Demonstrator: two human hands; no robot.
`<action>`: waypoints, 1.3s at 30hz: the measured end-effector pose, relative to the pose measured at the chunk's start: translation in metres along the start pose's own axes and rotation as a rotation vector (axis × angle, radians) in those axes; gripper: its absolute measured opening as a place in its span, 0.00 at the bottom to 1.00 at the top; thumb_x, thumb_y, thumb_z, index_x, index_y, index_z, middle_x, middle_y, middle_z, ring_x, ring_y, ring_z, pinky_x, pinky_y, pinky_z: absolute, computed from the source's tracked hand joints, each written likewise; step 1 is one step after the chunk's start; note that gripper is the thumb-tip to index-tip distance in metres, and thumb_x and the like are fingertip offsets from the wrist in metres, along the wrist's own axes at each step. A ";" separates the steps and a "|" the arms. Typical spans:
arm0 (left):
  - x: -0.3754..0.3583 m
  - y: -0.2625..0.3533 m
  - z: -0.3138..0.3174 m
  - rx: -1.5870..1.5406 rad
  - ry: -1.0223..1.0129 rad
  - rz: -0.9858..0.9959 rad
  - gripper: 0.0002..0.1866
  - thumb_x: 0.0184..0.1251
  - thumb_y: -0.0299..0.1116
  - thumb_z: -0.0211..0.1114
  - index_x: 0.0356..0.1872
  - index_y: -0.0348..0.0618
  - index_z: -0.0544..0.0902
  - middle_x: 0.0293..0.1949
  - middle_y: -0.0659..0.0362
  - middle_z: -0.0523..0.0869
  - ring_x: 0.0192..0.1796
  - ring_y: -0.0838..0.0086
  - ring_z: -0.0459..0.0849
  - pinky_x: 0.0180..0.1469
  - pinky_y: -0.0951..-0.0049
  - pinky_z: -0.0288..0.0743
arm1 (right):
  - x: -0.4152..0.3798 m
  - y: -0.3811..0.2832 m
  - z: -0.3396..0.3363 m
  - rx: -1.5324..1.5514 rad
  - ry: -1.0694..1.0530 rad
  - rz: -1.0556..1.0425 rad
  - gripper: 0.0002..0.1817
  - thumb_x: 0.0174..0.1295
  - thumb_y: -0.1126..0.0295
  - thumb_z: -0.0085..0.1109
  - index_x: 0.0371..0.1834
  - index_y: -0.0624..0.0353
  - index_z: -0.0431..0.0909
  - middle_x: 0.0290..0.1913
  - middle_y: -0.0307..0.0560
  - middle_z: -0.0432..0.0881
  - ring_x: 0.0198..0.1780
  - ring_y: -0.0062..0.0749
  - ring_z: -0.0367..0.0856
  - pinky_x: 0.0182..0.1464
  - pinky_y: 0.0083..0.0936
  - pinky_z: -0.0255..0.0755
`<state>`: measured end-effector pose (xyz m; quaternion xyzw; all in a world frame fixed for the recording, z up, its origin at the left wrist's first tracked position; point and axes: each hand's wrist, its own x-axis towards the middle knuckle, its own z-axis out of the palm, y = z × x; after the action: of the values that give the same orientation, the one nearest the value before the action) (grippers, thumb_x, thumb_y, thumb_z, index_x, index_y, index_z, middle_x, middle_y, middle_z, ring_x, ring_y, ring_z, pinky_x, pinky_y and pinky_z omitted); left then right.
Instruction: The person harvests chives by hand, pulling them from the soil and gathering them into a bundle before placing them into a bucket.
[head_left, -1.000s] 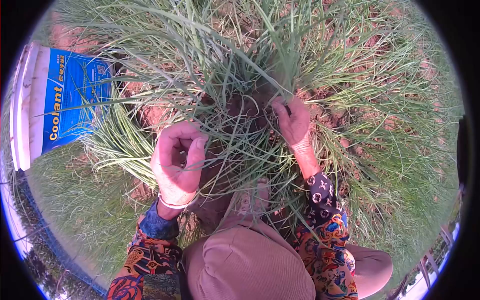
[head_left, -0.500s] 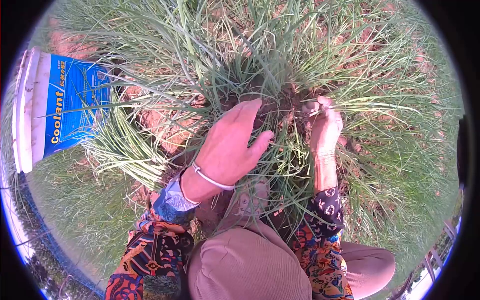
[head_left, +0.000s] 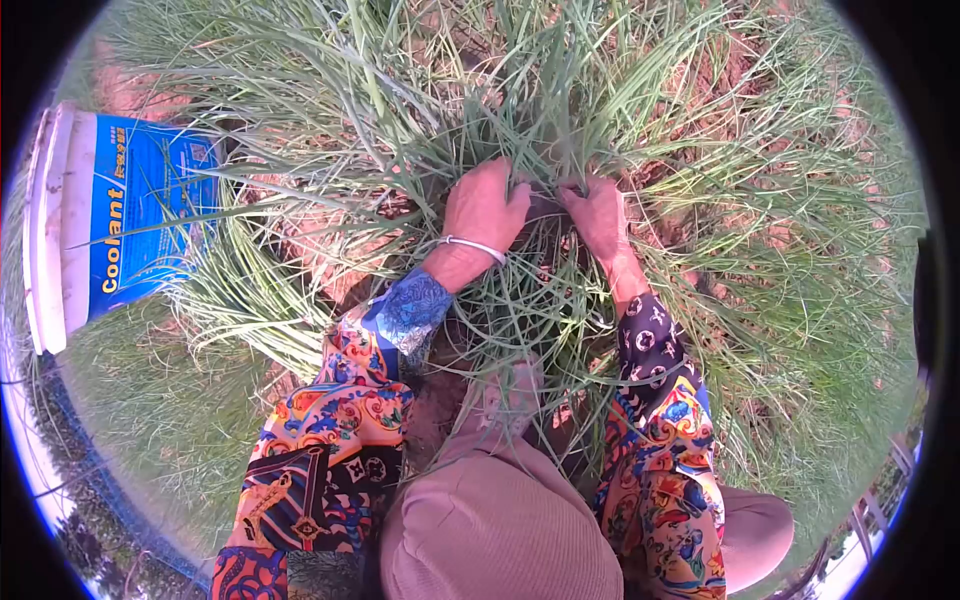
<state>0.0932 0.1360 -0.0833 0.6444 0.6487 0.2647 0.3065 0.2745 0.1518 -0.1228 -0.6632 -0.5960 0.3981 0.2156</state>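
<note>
Thin, tubular green onion plants [head_left: 560, 110] grow in a dense clump before me. My left hand [head_left: 485, 208], with a white bangle at its wrist, reaches into the near side of the clump. Its fingers bend in around the stalks and their tips are hidden by leaves. Just to the right, my right hand [head_left: 600, 218] is closed at the base of the same clump, thumb and fingers pinched together on stalks. Only a small gap of dark soil and leaves separates the hands. Loose leaves hang below them, over my shoe [head_left: 510, 395].
On the left, a white bucket [head_left: 75, 230] with a blue "Coolant" label lies on its side in this view. A bundle of green onions [head_left: 265, 300] with pale stems is beside it. Reddish soil [head_left: 330, 255] shows between plants. My bent knee [head_left: 500, 530] is at the bottom.
My left hand has moved forward into the clump and its spread fingers have bent in. My right hand has shifted left, away from the stalks on the right, closer to my left hand.
</note>
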 end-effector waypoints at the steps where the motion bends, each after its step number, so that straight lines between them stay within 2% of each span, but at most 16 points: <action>1: -0.002 -0.002 -0.001 -0.009 0.001 -0.025 0.13 0.57 0.34 0.63 0.39 0.36 0.80 0.32 0.40 0.83 0.37 0.45 0.82 0.40 0.54 0.75 | 0.001 -0.003 0.002 -0.033 -0.030 -0.025 0.12 0.53 0.71 0.60 0.41 0.58 0.83 0.29 0.52 0.83 0.31 0.36 0.81 0.37 0.29 0.73; 6: -0.006 -0.002 0.000 -0.071 0.035 -0.043 0.14 0.56 0.35 0.65 0.37 0.35 0.80 0.29 0.41 0.82 0.35 0.45 0.82 0.39 0.54 0.75 | 0.000 -0.001 0.008 -0.184 0.007 -0.186 0.12 0.52 0.73 0.63 0.40 0.62 0.80 0.38 0.59 0.80 0.41 0.54 0.79 0.44 0.42 0.72; 9: -0.006 0.007 -0.003 -0.034 0.029 -0.110 0.17 0.53 0.35 0.68 0.42 0.35 0.79 0.33 0.42 0.82 0.36 0.47 0.82 0.39 0.56 0.75 | 0.001 0.007 0.012 -0.237 0.084 -0.331 0.10 0.53 0.73 0.63 0.39 0.61 0.81 0.36 0.58 0.78 0.41 0.55 0.78 0.44 0.43 0.72; 13: 0.004 0.010 0.003 -0.021 0.037 0.006 0.27 0.49 0.34 0.70 0.53 0.38 0.75 0.50 0.42 0.77 0.50 0.49 0.78 0.51 0.58 0.73 | -0.002 0.015 0.016 -0.112 0.178 -0.292 0.08 0.53 0.74 0.62 0.37 0.61 0.81 0.35 0.58 0.77 0.40 0.56 0.77 0.42 0.41 0.71; 17: 0.004 0.021 0.010 -0.095 -0.076 0.156 0.32 0.49 0.33 0.69 0.60 0.46 0.73 0.62 0.44 0.69 0.62 0.49 0.68 0.65 0.57 0.63 | -0.020 0.004 -0.009 0.476 0.521 -0.045 0.05 0.61 0.73 0.58 0.34 0.63 0.77 0.27 0.40 0.76 0.30 0.34 0.76 0.34 0.31 0.70; 19: 0.000 0.026 0.019 -0.076 -0.136 0.294 0.29 0.51 0.33 0.69 0.59 0.49 0.75 0.62 0.45 0.68 0.63 0.49 0.68 0.65 0.56 0.63 | -0.034 -0.028 -0.053 0.700 0.655 0.079 0.07 0.64 0.69 0.54 0.32 0.62 0.74 0.29 0.39 0.77 0.30 0.27 0.74 0.34 0.26 0.69; 21: -0.009 0.025 0.037 -0.097 -0.226 0.366 0.19 0.53 0.29 0.67 0.49 0.49 0.81 0.58 0.50 0.73 0.59 0.52 0.71 0.62 0.57 0.65 | -0.045 -0.069 -0.092 0.748 0.807 0.058 0.10 0.66 0.66 0.49 0.31 0.61 0.72 0.30 0.43 0.78 0.30 0.28 0.74 0.35 0.23 0.69; 23: -0.014 0.025 0.045 -0.143 -0.331 0.414 0.15 0.53 0.27 0.66 0.44 0.46 0.82 0.55 0.53 0.76 0.57 0.54 0.72 0.60 0.58 0.67 | -0.049 -0.093 -0.110 0.880 0.797 -0.310 0.12 0.66 0.65 0.43 0.33 0.63 0.72 0.32 0.50 0.79 0.31 0.33 0.76 0.39 0.27 0.72; 25: -0.019 0.029 0.047 -0.148 -0.310 0.465 0.15 0.52 0.24 0.64 0.43 0.45 0.82 0.48 0.55 0.78 0.54 0.56 0.73 0.57 0.60 0.68 | -0.072 -0.131 -0.113 0.949 0.576 -0.424 0.11 0.66 0.67 0.44 0.38 0.64 0.73 0.38 0.54 0.77 0.43 0.40 0.75 0.52 0.39 0.68; 26: -0.021 0.030 0.048 -0.140 -0.296 0.482 0.16 0.50 0.24 0.63 0.43 0.46 0.82 0.45 0.54 0.78 0.52 0.57 0.74 0.56 0.61 0.69 | -0.076 -0.140 -0.116 1.056 0.378 -0.435 0.14 0.64 0.68 0.44 0.45 0.66 0.73 0.39 0.53 0.76 0.44 0.38 0.75 0.50 0.37 0.70; 29: -0.027 0.028 0.059 -0.159 -0.195 0.529 0.15 0.50 0.23 0.60 0.42 0.41 0.81 0.46 0.52 0.79 0.54 0.56 0.73 0.55 0.59 0.70 | -0.069 -0.177 -0.080 1.142 0.242 -0.127 0.16 0.62 0.68 0.47 0.48 0.67 0.75 0.34 0.49 0.77 0.39 0.32 0.74 0.45 0.32 0.72; 31: -0.031 0.030 0.058 -0.301 -0.196 0.445 0.13 0.51 0.23 0.59 0.41 0.37 0.80 0.49 0.48 0.78 0.55 0.55 0.74 0.54 0.57 0.71 | -0.037 -0.145 -0.038 0.755 0.010 0.184 0.15 0.60 0.68 0.50 0.44 0.67 0.77 0.28 0.43 0.76 0.29 0.26 0.72 0.35 0.27 0.73; 32: -0.034 0.028 0.060 -0.381 -0.240 0.366 0.13 0.51 0.23 0.59 0.40 0.35 0.80 0.50 0.45 0.78 0.56 0.55 0.75 0.53 0.56 0.72 | -0.020 -0.125 -0.021 0.742 -0.014 0.270 0.13 0.59 0.68 0.52 0.41 0.66 0.79 0.25 0.42 0.75 0.24 0.24 0.69 0.30 0.26 0.72; 33: -0.031 0.031 0.054 -0.208 -0.432 0.333 0.14 0.50 0.23 0.59 0.41 0.35 0.80 0.50 0.44 0.79 0.54 0.55 0.77 0.53 0.57 0.72 | -0.004 -0.108 -0.006 0.728 -0.041 0.355 0.12 0.58 0.69 0.54 0.38 0.66 0.80 0.23 0.41 0.74 0.20 0.22 0.66 0.25 0.26 0.72; 35: -0.024 0.035 0.043 0.143 -0.809 0.257 0.15 0.49 0.23 0.59 0.42 0.37 0.80 0.49 0.43 0.79 0.52 0.55 0.79 0.51 0.57 0.73 | 0.022 -0.090 0.012 0.538 0.005 0.470 0.13 0.58 0.70 0.51 0.36 0.71 0.78 0.27 0.55 0.81 0.24 0.28 0.80 0.28 0.27 0.77; 39: -0.038 0.028 0.042 -0.059 -0.442 0.444 0.17 0.46 0.25 0.62 0.42 0.40 0.79 0.44 0.46 0.80 0.46 0.54 0.81 0.49 0.59 0.75 | 0.057 -0.065 0.034 0.184 0.025 0.443 0.12 0.54 0.75 0.51 0.36 0.73 0.78 0.30 0.64 0.82 0.30 0.44 0.85 0.38 0.35 0.78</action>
<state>0.1424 0.0969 -0.0891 0.8030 0.4019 0.1974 0.3933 0.2063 0.2128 -0.1091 -0.7601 -0.3945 0.4800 0.1902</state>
